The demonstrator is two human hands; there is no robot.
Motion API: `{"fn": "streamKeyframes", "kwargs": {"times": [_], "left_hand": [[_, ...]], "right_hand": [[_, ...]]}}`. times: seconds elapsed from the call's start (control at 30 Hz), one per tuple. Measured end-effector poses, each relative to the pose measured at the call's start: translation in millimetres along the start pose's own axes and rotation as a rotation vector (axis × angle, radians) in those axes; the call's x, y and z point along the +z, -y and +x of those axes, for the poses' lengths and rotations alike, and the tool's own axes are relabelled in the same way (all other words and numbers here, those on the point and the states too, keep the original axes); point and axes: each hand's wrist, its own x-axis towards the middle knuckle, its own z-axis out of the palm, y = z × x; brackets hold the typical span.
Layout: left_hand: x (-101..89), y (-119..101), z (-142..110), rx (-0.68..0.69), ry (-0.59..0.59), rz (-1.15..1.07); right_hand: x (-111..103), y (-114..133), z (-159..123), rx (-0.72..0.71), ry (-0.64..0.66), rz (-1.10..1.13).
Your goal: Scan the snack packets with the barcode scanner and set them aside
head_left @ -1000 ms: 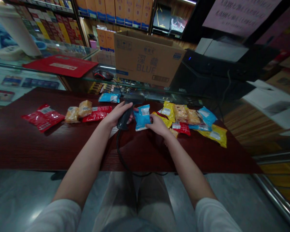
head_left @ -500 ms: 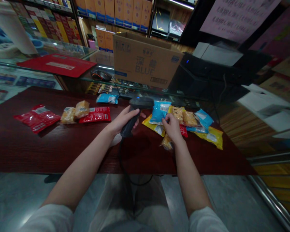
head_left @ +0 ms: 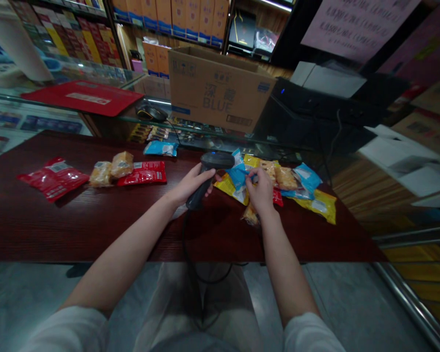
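My left hand (head_left: 195,185) is wrapped round the handle of a black barcode scanner (head_left: 216,160), whose head points right. Between the fingers of my right hand (head_left: 261,190) is a blue snack packet (head_left: 236,172), tilted in front of the scanner's head. Beneath that packet lies a yellow packet (head_left: 231,188). A clear-wrapped snack (head_left: 251,215) sits below my right wrist. Just right of this hand are clear-wrapped biscuits (head_left: 286,178), another blue packet (head_left: 308,179) and a yellow packet (head_left: 320,205), in an overlapping pile.
Left on the dark red table (head_left: 132,220) are a large red packet (head_left: 55,178), wrapped cakes (head_left: 122,165), a smaller red packet (head_left: 144,173) and a blue packet (head_left: 160,148). Behind stand a cardboard box (head_left: 220,93), a mouse (head_left: 151,111) and a red mat (head_left: 84,98) on a glass counter. The scanner's cable (head_left: 184,244) hangs over the front edge.
The blue packet in my right hand has turned from facing me flat to a steep tilt, its printed label no longer facing me. The scanner has barely moved.
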Motion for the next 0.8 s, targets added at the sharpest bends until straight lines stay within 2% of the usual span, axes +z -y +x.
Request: {"fn": "streamKeyframes", "kwargs": {"times": [0.27, 0.6, 0.8], "left_hand": [[4.2, 1, -1, -0.016, -0.008, -0.003], [7.8, 4, -1, 0.02, -0.004, 0.0], [7.7, 3, -2, 0.014, 0.023, 0.015]], "right_hand": [[-9, 2, 4, -0.007, -0.002, -0.079], [-11, 7, 3, -0.016, 0.049, -0.058], [-11, 3, 3, -0.079, 0.018, -0.024]]}}
